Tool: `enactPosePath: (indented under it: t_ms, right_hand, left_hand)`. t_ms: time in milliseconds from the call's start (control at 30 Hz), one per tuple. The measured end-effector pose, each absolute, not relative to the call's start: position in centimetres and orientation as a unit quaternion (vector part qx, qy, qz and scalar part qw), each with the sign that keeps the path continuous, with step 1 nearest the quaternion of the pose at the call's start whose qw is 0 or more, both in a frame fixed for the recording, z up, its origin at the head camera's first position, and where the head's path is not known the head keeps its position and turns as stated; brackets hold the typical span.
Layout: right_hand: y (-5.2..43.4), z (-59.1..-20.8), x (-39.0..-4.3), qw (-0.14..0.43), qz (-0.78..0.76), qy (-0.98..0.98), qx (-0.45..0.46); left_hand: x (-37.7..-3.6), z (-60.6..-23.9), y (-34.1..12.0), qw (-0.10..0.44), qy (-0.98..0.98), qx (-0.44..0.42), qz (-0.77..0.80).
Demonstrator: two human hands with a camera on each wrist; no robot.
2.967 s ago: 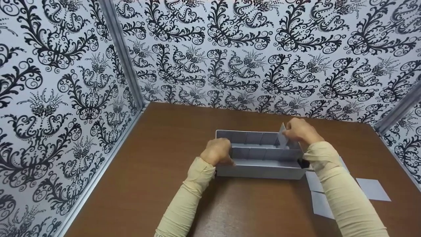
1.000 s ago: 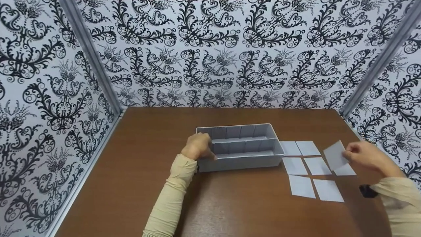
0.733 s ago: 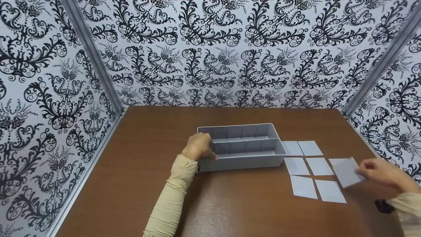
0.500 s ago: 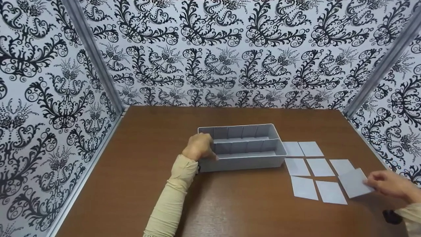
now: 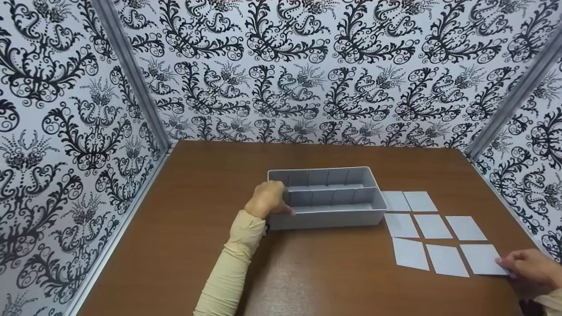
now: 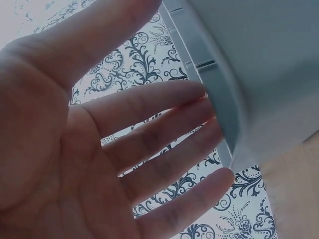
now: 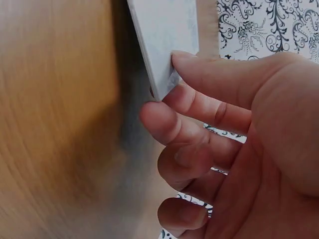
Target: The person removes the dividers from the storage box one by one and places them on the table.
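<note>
A grey two-compartment organizer box (image 5: 329, 219) stands mid-table, with vertical slots along its inner walls. Over its left end is my left hand (image 5: 268, 199), thumb at the front rim. In the left wrist view its fingers are fairly straight, fingertips at the rim of the box (image 6: 279, 64). At the far right, my right hand (image 5: 529, 265) pinches the corner of a white square divider (image 5: 480, 259) between thumb and fingers. The right wrist view shows the thick edge of this divider (image 7: 169, 40), close over the table. Its lower fingers curl without holding anything.
Several more white squares lie flat in rows to the right of the box, among them one (image 5: 466, 228) just behind the pinched divider and one (image 5: 447, 260) left of it. Patterned walls (image 5: 303, 79) enclose the brown wooden table (image 5: 210, 188) at the back and sides.
Three seconds ago my right hand held a divider upright in the box's rear compartment. It has since carried a divider right and lowered it at the front right of the rows. The left hand stays on the box.
</note>
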State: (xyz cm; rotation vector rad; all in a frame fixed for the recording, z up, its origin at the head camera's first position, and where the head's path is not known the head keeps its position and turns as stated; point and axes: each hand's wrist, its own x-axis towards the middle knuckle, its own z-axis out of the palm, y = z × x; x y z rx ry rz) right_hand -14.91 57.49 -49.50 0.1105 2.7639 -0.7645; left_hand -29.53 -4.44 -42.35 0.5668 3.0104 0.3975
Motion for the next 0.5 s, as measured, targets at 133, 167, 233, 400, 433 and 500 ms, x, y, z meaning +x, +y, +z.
enactPosePath:
  t_ms: [133, 167, 233, 400, 433, 500]
  right_hand:
    - [57.70, -49.99, -14.85, 0.129, -0.270, 0.952, 0.072]
    - [57.74, -50.12, -14.89, 0.128, -0.274, 0.950, 0.080]
    - [57.77, -50.32, -14.95, 0.129, -0.284, 0.945, 0.092]
    - [57.46, -50.18, -15.06, 0.132, -0.287, 0.944, 0.096]
    - [57.32, -50.04, -15.10, 0.133, -0.286, 0.944, 0.096]
    - [57.09, -49.68, -15.24, 0.129, -0.271, 0.950, 0.090]
  left_hand:
    - [-29.63, -42.59, -4.57, 0.024, 0.973, 0.190, 0.131]
    - [-29.62, -42.63, -4.61, 0.023, 0.972, 0.192, 0.132]
    - [-29.60, -42.71, -4.71, 0.023, 0.971, 0.196, 0.134]
    - [-29.54, -42.97, -4.98, 0.022, 0.968, 0.206, 0.143]
    - [-29.54, -43.02, -5.03, 0.021, 0.967, 0.207, 0.144]
    - [-29.53, -43.13, -5.11, 0.017, 0.966, 0.213, 0.145]
